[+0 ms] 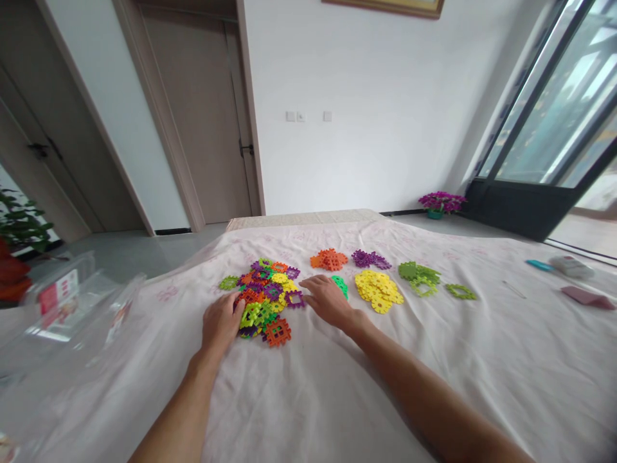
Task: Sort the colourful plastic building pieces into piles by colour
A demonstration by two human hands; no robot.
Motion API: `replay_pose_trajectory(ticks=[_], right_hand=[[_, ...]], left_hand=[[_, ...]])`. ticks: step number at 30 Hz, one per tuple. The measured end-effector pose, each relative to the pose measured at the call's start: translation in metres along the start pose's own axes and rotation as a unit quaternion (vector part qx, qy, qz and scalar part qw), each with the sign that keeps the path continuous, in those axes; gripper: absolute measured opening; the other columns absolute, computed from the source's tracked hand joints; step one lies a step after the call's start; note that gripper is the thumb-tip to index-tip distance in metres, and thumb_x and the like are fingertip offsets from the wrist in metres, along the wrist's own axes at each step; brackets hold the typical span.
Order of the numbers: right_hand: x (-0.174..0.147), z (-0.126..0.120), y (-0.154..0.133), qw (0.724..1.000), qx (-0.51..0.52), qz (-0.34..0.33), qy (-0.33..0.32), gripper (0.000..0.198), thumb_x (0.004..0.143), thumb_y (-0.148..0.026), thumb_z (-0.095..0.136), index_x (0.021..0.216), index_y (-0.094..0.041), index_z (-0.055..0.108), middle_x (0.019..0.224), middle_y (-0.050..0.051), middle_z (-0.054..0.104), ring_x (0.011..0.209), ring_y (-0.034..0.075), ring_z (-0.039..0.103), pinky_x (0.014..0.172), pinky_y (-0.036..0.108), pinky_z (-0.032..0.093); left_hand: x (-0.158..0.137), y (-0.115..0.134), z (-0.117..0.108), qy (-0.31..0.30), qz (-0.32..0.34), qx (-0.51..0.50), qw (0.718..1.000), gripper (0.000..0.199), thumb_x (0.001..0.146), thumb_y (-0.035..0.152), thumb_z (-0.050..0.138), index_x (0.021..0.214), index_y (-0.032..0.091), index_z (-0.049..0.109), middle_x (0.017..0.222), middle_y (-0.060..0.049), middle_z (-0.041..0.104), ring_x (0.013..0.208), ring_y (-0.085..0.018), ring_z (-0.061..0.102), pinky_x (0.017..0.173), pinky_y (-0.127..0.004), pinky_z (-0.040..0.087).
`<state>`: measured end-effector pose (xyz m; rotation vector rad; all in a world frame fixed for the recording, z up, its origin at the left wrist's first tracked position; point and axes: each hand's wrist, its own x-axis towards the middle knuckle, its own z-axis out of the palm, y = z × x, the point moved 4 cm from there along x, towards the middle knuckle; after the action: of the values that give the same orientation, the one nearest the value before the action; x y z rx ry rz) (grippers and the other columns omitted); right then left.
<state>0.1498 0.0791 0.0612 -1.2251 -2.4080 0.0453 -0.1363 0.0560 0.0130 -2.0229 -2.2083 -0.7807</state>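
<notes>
A mixed heap of plastic interlocking pieces in orange, purple, yellow, green and lime lies on the cloth. My left hand rests against the heap's left side, fingers loosely bent and not closed round a piece. Just right of the heap, my right hand reaches leftward with its fingers apart, near a purple square piece. Part of a green pile shows behind it. Beyond are an orange pile and a purple pile. To the right sit a yellow pile and a lime-green pile.
A pale bedsheet covers the surface. Clear plastic packaging lies at the left. A lone lime frame piece is right of the piles. Farther right are a blue item, a white pack and a pink item.
</notes>
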Motion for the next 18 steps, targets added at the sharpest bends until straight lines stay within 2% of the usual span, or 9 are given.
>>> replay_pose_trajectory(ticks=[4, 8, 11, 15, 18], right_hand=[[0.001, 0.017, -0.02, 0.999, -0.017, -0.037, -0.035, 0.031, 0.094, -0.04, 0.06, 0.121, -0.024, 0.065, 0.114, 0.007, 0.07, 0.112, 0.022, 0.056, 0.096, 0.034, 0.037], [0.001, 0.021, -0.018, 0.998, -0.033, -0.043, -0.037, 0.024, 0.097, -0.035, 0.056, 0.111, -0.022, 0.069, 0.103, 0.008, 0.072, 0.103, 0.021, 0.059, 0.093, 0.033, 0.038], [0.0, 0.017, -0.012, 0.999, -0.032, -0.029, -0.016, 0.025, 0.101, -0.031, 0.048, 0.102, -0.02, 0.071, 0.095, 0.008, 0.072, 0.096, 0.02, 0.061, 0.088, 0.031, 0.04], [0.001, -0.002, 0.02, 0.994, 0.038, 0.073, 0.077, 0.027, 0.1, -0.031, 0.046, 0.105, -0.021, 0.071, 0.102, 0.007, 0.072, 0.095, 0.018, 0.064, 0.085, 0.027, 0.044], [-0.003, -0.023, 0.064, 0.965, 0.094, 0.179, 0.165, 0.028, 0.095, -0.028, 0.048, 0.108, -0.021, 0.071, 0.102, 0.006, 0.073, 0.094, 0.019, 0.066, 0.085, 0.028, 0.048]], left_hand=[[0.0, 0.0, -0.001, 0.005, -0.003, -0.001, 1.0, 0.04, 0.096, 0.037, 0.039, 0.123, 0.019, 0.063, 0.127, -0.008, 0.067, 0.119, -0.02, 0.06, 0.104, -0.032, 0.04], [0.0, -0.001, 0.0, 0.002, -0.004, -0.002, 1.0, 0.039, 0.096, 0.037, 0.039, 0.123, 0.02, 0.063, 0.127, -0.007, 0.067, 0.117, -0.021, 0.061, 0.103, -0.033, 0.041], [0.0, -0.001, 0.001, 0.003, -0.002, -0.005, 1.0, 0.039, 0.096, 0.036, 0.039, 0.123, 0.02, 0.063, 0.128, -0.008, 0.067, 0.117, -0.021, 0.06, 0.103, -0.034, 0.041], [0.0, -0.002, 0.002, 0.002, -0.003, -0.003, 1.0, 0.039, 0.096, 0.037, 0.039, 0.122, 0.021, 0.063, 0.128, -0.007, 0.067, 0.117, -0.021, 0.061, 0.102, -0.034, 0.042], [0.001, -0.002, 0.002, -0.001, 0.002, 0.0, 1.0, 0.041, 0.096, 0.037, 0.038, 0.122, 0.02, 0.063, 0.128, -0.008, 0.067, 0.117, -0.021, 0.061, 0.103, -0.034, 0.042]])
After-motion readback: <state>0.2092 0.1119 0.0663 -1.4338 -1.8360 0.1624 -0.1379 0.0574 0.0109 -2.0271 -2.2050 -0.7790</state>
